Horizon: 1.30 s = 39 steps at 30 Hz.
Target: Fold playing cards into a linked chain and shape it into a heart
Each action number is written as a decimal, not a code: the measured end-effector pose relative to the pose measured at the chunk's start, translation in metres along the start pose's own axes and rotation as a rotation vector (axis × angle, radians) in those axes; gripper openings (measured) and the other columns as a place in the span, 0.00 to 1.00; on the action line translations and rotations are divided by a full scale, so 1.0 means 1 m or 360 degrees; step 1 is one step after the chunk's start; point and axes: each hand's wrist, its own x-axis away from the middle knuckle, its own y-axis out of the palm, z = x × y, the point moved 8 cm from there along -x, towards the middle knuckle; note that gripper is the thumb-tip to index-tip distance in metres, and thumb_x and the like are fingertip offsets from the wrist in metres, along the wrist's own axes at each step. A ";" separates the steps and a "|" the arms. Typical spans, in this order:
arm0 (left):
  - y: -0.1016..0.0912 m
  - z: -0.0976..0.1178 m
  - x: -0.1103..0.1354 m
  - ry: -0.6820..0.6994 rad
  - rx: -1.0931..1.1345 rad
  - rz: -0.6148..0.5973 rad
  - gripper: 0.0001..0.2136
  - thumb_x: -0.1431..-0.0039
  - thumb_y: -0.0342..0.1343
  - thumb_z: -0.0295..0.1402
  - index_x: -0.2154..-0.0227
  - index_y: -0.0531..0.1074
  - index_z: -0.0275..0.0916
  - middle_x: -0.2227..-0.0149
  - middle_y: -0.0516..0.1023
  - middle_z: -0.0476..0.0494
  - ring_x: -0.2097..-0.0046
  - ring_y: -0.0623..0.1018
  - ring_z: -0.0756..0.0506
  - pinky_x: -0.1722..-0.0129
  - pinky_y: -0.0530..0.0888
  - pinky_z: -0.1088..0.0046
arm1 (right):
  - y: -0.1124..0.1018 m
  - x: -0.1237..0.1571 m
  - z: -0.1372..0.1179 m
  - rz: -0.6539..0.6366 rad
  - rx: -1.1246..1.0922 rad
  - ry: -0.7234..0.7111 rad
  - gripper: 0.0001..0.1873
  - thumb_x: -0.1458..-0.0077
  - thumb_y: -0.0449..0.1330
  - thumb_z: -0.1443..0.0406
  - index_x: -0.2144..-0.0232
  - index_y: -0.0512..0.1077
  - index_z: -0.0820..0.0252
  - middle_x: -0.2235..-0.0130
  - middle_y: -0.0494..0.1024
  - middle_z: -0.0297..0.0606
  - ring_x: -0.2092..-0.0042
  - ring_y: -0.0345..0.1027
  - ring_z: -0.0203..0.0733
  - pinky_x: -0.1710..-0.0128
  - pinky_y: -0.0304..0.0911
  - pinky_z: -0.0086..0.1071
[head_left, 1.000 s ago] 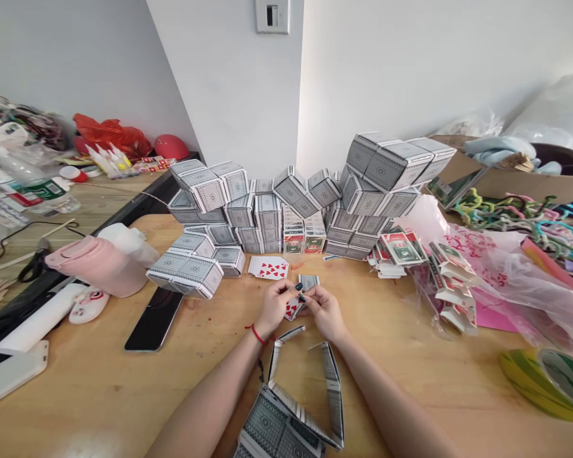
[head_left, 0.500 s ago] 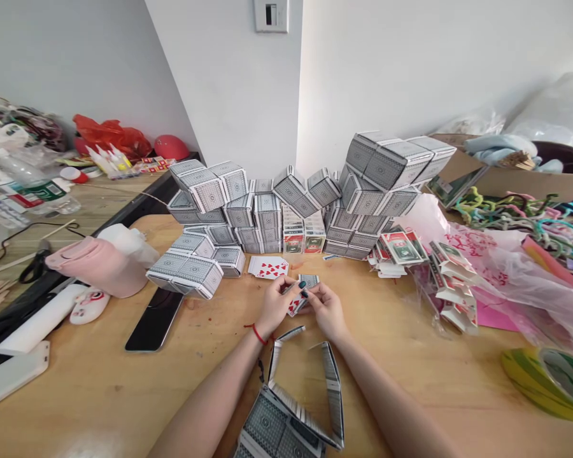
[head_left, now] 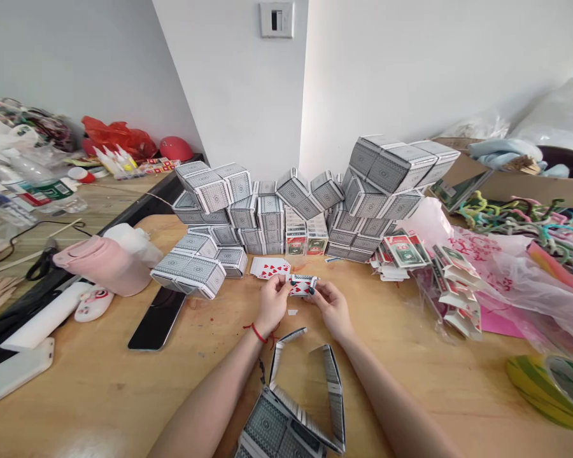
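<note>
Left hand [head_left: 272, 303] and right hand [head_left: 333, 306] of mine meet just below the centre of the frame, pinching one playing card [head_left: 300, 288] between them, one hand at each end. The card is turned sideways, red hearts toward me, with a patterned strip along its top edge and white at its right end, so its edges look folded over. To do this well, I judge that I should press each fold evenly from end to end, line the edges up square, and use light thumb pressure so the thin card creases cleanly instead of buckling. Pinning one end firmly while the other thumb runs along the crease would probably stop it slipping.

Both of my forearms [head_left: 214, 388] rise from the bottom edge of the frame and slant inward, wrists lower in the frame than fingers. Dark nails show at the card's near face, apparently my thumbs; the fingers behind are mostly hidden. I cannot tell whether the card touches the bench [head_left: 195, 397].

Just below the card lies a small pale scrap [head_left: 293, 312]. A pile of loose cards [head_left: 267, 270], hearts up, is beside my left fingertips. Between my forearms, at bottom centre, is an open loop of joined cards [head_left: 334, 385]. Patterned card blocks [head_left: 300, 196] stand beyond my hands.
</note>
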 end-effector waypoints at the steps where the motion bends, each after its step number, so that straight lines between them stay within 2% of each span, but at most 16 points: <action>1: 0.003 0.000 0.000 -0.0002 -0.0016 -0.0049 0.07 0.52 0.52 0.32 0.79 0.62 0.36 0.79 0.63 0.53 0.75 0.63 0.53 0.75 0.61 0.79 | 0.000 0.000 -0.002 0.0001 0.0032 -0.0026 0.16 0.54 0.59 0.58 0.63 0.67 0.58 0.63 0.73 0.38 0.62 0.68 0.41 0.63 0.65 0.35; 4: 0.011 0.000 0.002 -0.0022 -0.0048 -0.0189 0.05 0.51 0.51 0.33 0.76 0.64 0.36 0.77 0.66 0.51 0.74 0.65 0.52 0.74 0.62 0.78 | -0.001 0.000 -0.005 -0.0017 0.0166 -0.0046 0.17 0.52 0.56 0.58 0.59 0.67 0.58 0.62 0.74 0.38 0.62 0.67 0.40 0.63 0.64 0.33; 7: 0.012 0.001 0.003 -0.0038 -0.0053 -0.0176 0.07 0.49 0.50 0.35 0.74 0.66 0.36 0.75 0.69 0.50 0.73 0.67 0.52 0.73 0.64 0.78 | 0.002 0.001 -0.002 -0.0080 0.0203 0.0007 0.14 0.53 0.57 0.57 0.66 0.69 0.60 0.67 0.75 0.37 0.67 0.68 0.39 0.66 0.64 0.32; 11: 0.011 0.004 0.004 0.0023 -0.0183 -0.0159 0.07 0.49 0.50 0.35 0.73 0.68 0.36 0.73 0.72 0.48 0.70 0.69 0.51 0.70 0.66 0.77 | 0.006 0.004 0.008 -0.0138 0.0171 0.0138 0.13 0.54 0.58 0.56 0.75 0.64 0.59 0.77 0.72 0.32 0.76 0.66 0.36 0.75 0.64 0.31; 15: 0.014 0.007 0.005 0.0064 -0.0309 -0.0238 0.07 0.50 0.51 0.33 0.71 0.71 0.36 0.70 0.74 0.47 0.68 0.72 0.50 0.68 0.67 0.76 | 0.012 0.008 0.014 -0.0256 0.0173 0.0243 0.15 0.53 0.55 0.53 0.70 0.61 0.58 0.81 0.69 0.28 0.82 0.61 0.34 0.82 0.62 0.28; 18: 0.013 0.009 0.006 0.0053 -0.0318 -0.0218 0.07 0.50 0.51 0.33 0.71 0.72 0.37 0.69 0.75 0.46 0.67 0.73 0.49 0.66 0.67 0.75 | 0.017 0.009 0.012 -0.0345 0.0178 0.0237 0.15 0.51 0.54 0.54 0.66 0.60 0.57 0.81 0.68 0.26 0.84 0.60 0.32 0.85 0.60 0.25; 22: 0.013 0.010 0.006 0.0026 -0.0273 -0.0210 0.08 0.52 0.53 0.34 0.70 0.73 0.37 0.67 0.76 0.44 0.65 0.73 0.47 0.65 0.67 0.73 | 0.021 0.011 0.008 -0.0392 0.0136 0.0229 0.14 0.51 0.54 0.54 0.66 0.59 0.56 0.81 0.67 0.25 0.85 0.59 0.30 0.87 0.57 0.23; 26: 0.013 0.008 0.005 -0.0029 -0.0134 -0.0194 0.10 0.52 0.54 0.36 0.67 0.73 0.37 0.65 0.75 0.43 0.64 0.73 0.47 0.64 0.67 0.73 | 0.021 0.011 0.004 -0.0345 0.0056 0.0220 0.14 0.52 0.55 0.54 0.67 0.58 0.56 0.81 0.67 0.25 0.86 0.58 0.29 0.88 0.55 0.23; 32: 0.014 0.006 0.006 -0.0104 0.0214 -0.0232 0.09 0.49 0.50 0.35 0.68 0.70 0.36 0.71 0.72 0.48 0.69 0.70 0.50 0.69 0.66 0.77 | 0.010 0.006 0.000 -0.0133 -0.0051 0.0152 0.14 0.52 0.56 0.55 0.69 0.58 0.56 0.82 0.67 0.25 0.85 0.57 0.30 0.87 0.58 0.24; 39: 0.019 0.001 0.009 -0.0090 0.0072 -0.0259 0.07 0.47 0.47 0.33 0.66 0.66 0.38 0.73 0.69 0.50 0.73 0.67 0.51 0.73 0.64 0.77 | 0.011 0.007 0.000 -0.0109 -0.0057 0.0138 0.14 0.52 0.55 0.55 0.66 0.58 0.55 0.80 0.67 0.25 0.84 0.58 0.30 0.87 0.58 0.24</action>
